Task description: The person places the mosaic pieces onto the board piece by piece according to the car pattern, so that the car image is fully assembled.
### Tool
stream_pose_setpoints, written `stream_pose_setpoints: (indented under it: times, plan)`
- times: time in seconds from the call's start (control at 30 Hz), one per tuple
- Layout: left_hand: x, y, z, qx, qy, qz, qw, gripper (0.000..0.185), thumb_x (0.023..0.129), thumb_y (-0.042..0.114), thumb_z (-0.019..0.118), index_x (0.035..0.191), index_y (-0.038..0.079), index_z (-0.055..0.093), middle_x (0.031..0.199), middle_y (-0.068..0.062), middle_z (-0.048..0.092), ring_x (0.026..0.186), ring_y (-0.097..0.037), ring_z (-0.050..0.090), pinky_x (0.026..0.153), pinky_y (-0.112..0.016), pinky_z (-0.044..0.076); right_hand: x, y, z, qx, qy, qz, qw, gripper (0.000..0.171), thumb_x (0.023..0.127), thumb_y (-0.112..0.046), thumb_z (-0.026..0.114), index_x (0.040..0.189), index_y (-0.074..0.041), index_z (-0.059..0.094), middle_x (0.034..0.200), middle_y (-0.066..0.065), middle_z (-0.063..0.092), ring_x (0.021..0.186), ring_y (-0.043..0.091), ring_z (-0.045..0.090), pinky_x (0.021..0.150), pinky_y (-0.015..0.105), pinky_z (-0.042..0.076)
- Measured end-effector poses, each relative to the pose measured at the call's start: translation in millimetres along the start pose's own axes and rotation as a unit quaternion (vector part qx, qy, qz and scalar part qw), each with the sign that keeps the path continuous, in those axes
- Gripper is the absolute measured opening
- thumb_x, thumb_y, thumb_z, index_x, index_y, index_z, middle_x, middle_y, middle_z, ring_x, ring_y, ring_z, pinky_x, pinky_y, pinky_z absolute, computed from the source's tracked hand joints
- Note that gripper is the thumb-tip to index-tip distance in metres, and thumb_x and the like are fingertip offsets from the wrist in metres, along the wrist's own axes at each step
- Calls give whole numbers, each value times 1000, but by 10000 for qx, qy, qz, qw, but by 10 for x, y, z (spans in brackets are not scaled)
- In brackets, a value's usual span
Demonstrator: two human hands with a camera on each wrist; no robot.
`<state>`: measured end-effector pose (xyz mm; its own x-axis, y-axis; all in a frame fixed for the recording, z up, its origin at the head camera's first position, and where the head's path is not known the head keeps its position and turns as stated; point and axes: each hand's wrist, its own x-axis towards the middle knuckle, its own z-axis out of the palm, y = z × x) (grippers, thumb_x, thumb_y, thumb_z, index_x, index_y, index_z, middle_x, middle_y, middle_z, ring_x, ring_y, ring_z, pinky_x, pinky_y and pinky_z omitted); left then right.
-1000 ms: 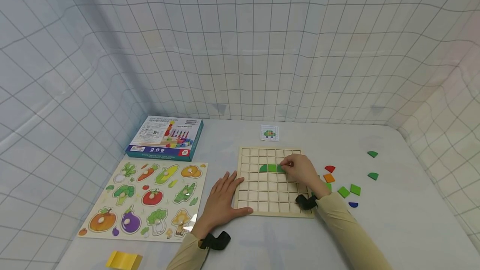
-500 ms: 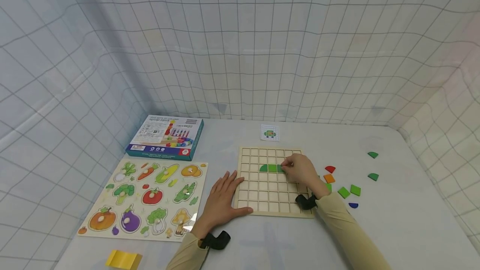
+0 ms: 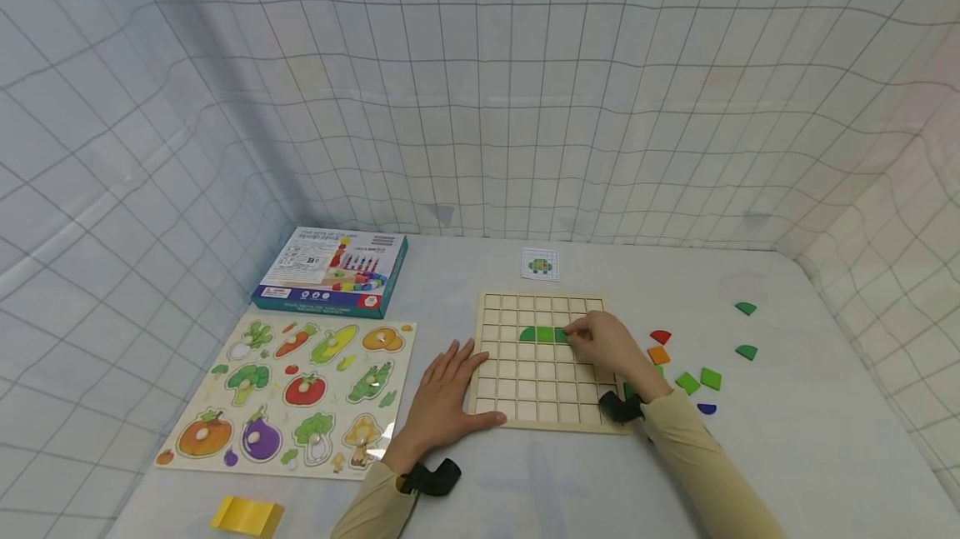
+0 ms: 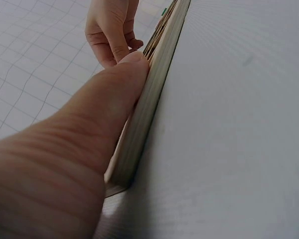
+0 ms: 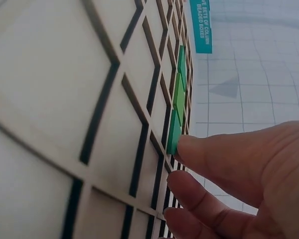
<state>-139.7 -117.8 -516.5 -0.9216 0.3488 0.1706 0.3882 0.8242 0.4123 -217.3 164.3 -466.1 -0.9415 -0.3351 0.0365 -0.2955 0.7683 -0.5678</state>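
Note:
A wooden grid board (image 3: 480, 318) lies in front of me. One row bears a green quarter-circle tile (image 3: 528, 335), a light green square tile (image 3: 545, 335) and a second green quarter-circle tile (image 5: 174, 133). My right hand (image 3: 606, 343) is at that last tile. In the right wrist view its thumb touches the tile's edge, with a gap between thumb and bent fingers. Spread flat, my left hand (image 3: 442, 401) rests at the board's left side, its thumb on the near corner. The left wrist view shows that thumb (image 4: 109, 94) against the board's rim.
Right of the board lie a red tile (image 3: 660, 337), an orange square (image 3: 658, 355), a blue half-circle (image 3: 707, 409) and several green tiles (image 3: 711, 379). A pattern card (image 3: 540, 264) lies behind. Leftward are a vegetable puzzle (image 3: 281, 418), a box (image 3: 330, 272) and a yellow block (image 3: 247, 516).
My right hand has shifted slightly right, and its fingertips uncover more of the right quarter-circle tile. The left hand has stayed in place.

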Motion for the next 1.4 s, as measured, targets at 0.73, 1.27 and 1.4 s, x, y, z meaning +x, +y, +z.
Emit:
stream_pose_setpoints:
  times: [0.73,1.27,1.4]
  plan:
    - [11,-4,4,45,-59,-82,9999,92,68,72,60,142,22,36,153,-2,23,142,-22,11,114,-43,14,-657,559,-514,-128,1325,341,9905,17,88,-18,63,98,-7,71,85,4,64,76,18,53,59,27,42]
    - [5,0,-15,-43,-83,-63,9999,91,69,72,59,142,22,36,152,-3,24,142,-23,13,113,-44,14,-634,660,-410,-465,535,-9,9975,22,77,-12,74,98,-9,73,87,2,63,77,17,50,67,30,42]
    - [2,11,-21,-13,-76,-62,10000,91,69,72,59,141,22,37,152,-3,24,142,-23,13,113,-44,15,-608,639,-396,-620,436,32,9971,23,77,-14,74,99,-8,72,90,5,62,83,20,53,70,35,44]
